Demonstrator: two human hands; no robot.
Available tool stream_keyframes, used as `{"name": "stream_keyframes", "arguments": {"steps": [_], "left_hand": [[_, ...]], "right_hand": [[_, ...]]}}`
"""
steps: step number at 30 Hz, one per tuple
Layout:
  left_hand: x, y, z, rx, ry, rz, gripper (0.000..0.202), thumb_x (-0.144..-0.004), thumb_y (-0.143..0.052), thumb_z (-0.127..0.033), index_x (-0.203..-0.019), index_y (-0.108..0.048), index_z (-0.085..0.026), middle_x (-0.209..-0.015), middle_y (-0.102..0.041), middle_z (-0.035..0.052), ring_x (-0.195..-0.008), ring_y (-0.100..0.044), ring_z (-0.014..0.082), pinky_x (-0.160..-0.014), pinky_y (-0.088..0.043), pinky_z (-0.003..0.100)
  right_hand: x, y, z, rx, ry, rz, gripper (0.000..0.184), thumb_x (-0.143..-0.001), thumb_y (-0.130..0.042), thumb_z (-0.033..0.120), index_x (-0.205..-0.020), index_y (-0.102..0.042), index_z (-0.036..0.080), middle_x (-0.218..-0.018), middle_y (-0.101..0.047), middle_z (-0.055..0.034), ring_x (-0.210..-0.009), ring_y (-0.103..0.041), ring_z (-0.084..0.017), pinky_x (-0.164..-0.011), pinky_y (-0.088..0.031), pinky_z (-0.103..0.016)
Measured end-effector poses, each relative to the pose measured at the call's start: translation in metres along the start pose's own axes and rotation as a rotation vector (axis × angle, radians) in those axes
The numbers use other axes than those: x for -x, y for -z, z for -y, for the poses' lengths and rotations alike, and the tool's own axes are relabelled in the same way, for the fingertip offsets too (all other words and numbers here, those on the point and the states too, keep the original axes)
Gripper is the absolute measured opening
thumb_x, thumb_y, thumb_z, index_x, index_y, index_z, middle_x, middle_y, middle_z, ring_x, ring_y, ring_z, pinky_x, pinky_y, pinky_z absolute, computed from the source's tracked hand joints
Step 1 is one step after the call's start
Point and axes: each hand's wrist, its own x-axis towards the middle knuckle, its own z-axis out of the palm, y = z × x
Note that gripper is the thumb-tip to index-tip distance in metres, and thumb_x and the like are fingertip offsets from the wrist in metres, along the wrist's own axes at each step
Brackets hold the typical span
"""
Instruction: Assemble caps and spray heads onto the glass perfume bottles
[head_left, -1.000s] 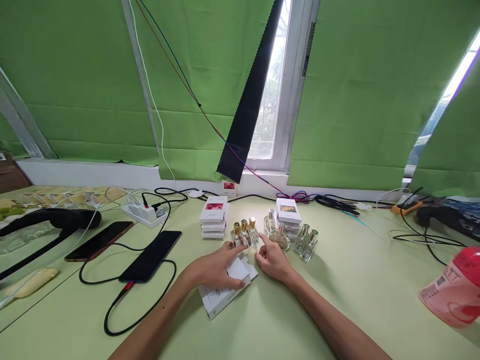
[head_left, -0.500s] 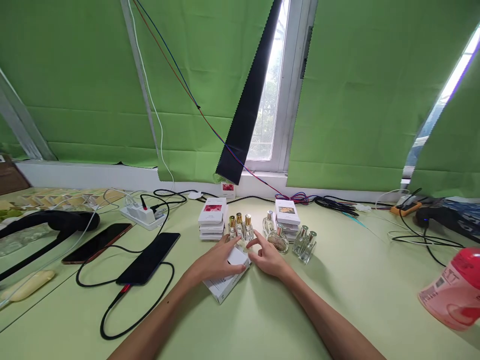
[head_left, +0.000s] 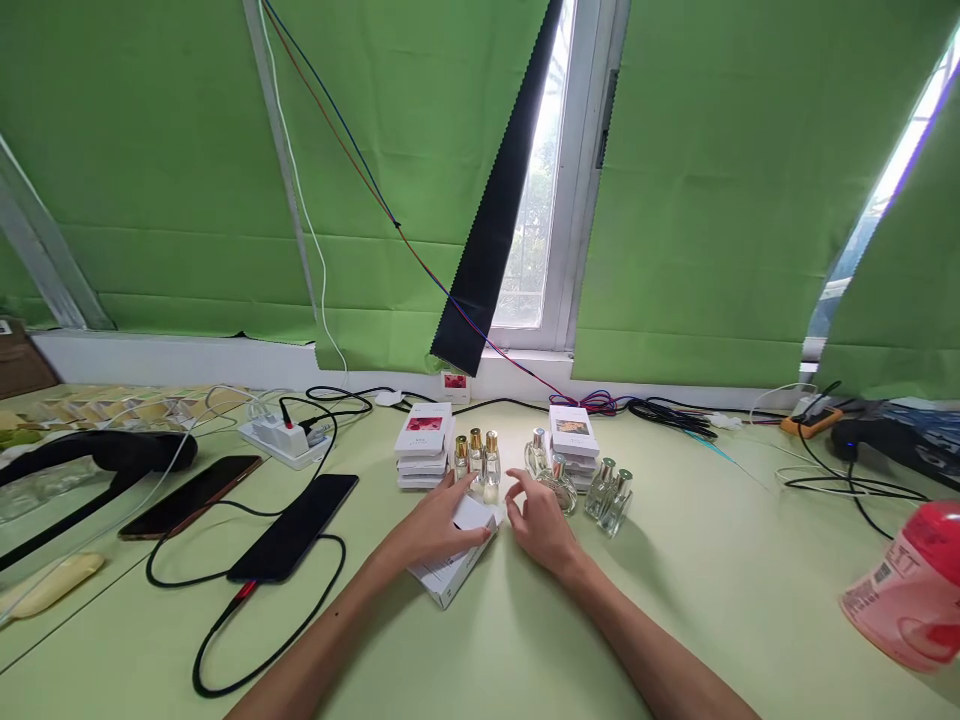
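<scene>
My left hand (head_left: 435, 527) spans a white box (head_left: 448, 578) lying at an angle on the table, its thumb at the box's right edge and its fingers over the far side. Close to the box's right end hovers my right hand (head_left: 541, 520), index finger bent and parted from the thumb, nothing seen between them. Three gold-capped perfume bottles (head_left: 476, 455) stand just beyond my fingers. Behind my right hand are a round perfume bottle (head_left: 559, 490) and a silver-capped one (head_left: 537, 452). Two square glass bottles (head_left: 613, 503) stand to its right.
A stack of white boxes (head_left: 424, 435) stands behind on the left, another stack (head_left: 574, 432) on the right. Two phones (head_left: 296, 530) with a looping cable lie to the left, near a power strip (head_left: 281, 437). A red-pink container (head_left: 911, 585) is far right.
My right hand has drawn back slightly to the right, away from the box and the gold-capped bottles. My left hand stays on the box. The view has tilted a little upward.
</scene>
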Motion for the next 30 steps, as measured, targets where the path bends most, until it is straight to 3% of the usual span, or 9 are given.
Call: {"name": "stream_keyframes", "arguments": {"steps": [4,7,9,13,19,23,30], "left_hand": [[0.006,0.003,-0.005,-0.009,0.014,-0.017,0.084,-0.074,-0.069,-0.052,-0.149,-0.045,-0.021,-0.156,-0.044,0.0134,-0.141,-0.043,0.0365,-0.112,-0.040,0.043],[0.010,0.005,-0.008,0.018,0.019,-0.044,0.073,-0.074,-0.068,-0.049,-0.140,-0.051,-0.023,-0.146,-0.053,0.0120,-0.131,-0.053,0.0344,-0.105,-0.044,0.039],[0.013,0.007,-0.011,0.030,0.025,-0.039,0.067,-0.075,-0.067,-0.048,-0.135,-0.053,-0.023,-0.139,-0.056,0.0118,-0.125,-0.056,0.0335,-0.100,-0.047,0.038],[0.016,0.010,-0.015,0.026,0.052,0.007,0.060,-0.077,-0.063,-0.050,-0.130,-0.054,-0.024,-0.130,-0.057,0.0119,-0.117,-0.059,0.0331,-0.092,-0.049,0.038],[0.018,0.011,-0.019,0.019,0.084,0.018,0.056,-0.076,-0.062,-0.052,-0.124,-0.055,-0.025,-0.124,-0.057,0.0110,-0.111,-0.061,0.0333,-0.086,-0.049,0.037],[0.019,0.011,-0.020,0.019,0.078,0.027,0.052,-0.076,-0.062,-0.051,-0.121,-0.056,-0.025,-0.122,-0.057,0.0099,-0.109,-0.061,0.0327,-0.087,-0.049,0.038],[0.020,0.011,-0.022,0.027,0.052,0.028,0.048,-0.077,-0.063,-0.049,-0.118,-0.058,-0.025,-0.120,-0.058,0.0097,-0.112,-0.060,0.0328,-0.088,-0.049,0.038]], "right_hand": [[0.004,0.017,0.008,0.159,0.078,-0.348,0.025,-0.093,-0.045,0.021,-0.105,-0.066,0.015,-0.088,-0.071,-0.0060,-0.055,-0.053,-0.013,-0.064,-0.046,-0.028],[0.006,0.035,0.007,0.303,0.053,-0.558,0.026,-0.096,-0.042,0.027,-0.105,-0.063,0.016,-0.091,-0.068,-0.0061,-0.056,-0.053,-0.013,-0.058,-0.042,-0.026],[0.006,0.045,0.006,0.444,-0.034,-0.614,0.028,-0.096,-0.042,0.030,-0.112,-0.061,0.016,-0.101,-0.066,-0.0096,-0.063,-0.057,-0.015,-0.054,-0.036,-0.025],[0.006,0.053,0.009,0.634,-0.150,-0.441,0.034,-0.100,-0.044,0.036,-0.124,-0.058,0.018,-0.112,-0.062,-0.0140,-0.071,-0.060,-0.018,-0.053,-0.034,-0.026],[0.006,0.047,0.016,0.626,-0.263,-0.187,0.031,-0.101,-0.047,0.037,-0.121,-0.059,0.018,-0.101,-0.063,-0.0171,-0.066,-0.064,-0.026,-0.056,-0.045,-0.035],[0.005,0.047,0.011,0.544,-0.253,-0.144,0.025,-0.100,-0.050,0.028,-0.123,-0.057,0.021,-0.102,-0.063,-0.0156,-0.070,-0.068,-0.027,-0.059,-0.047,-0.035],[0.002,0.034,0.007,0.300,-0.083,-0.156,0.029,-0.098,-0.047,0.019,-0.126,-0.055,0.023,-0.107,-0.067,-0.0158,-0.095,-0.068,-0.033,-0.075,-0.054,-0.042]]}}
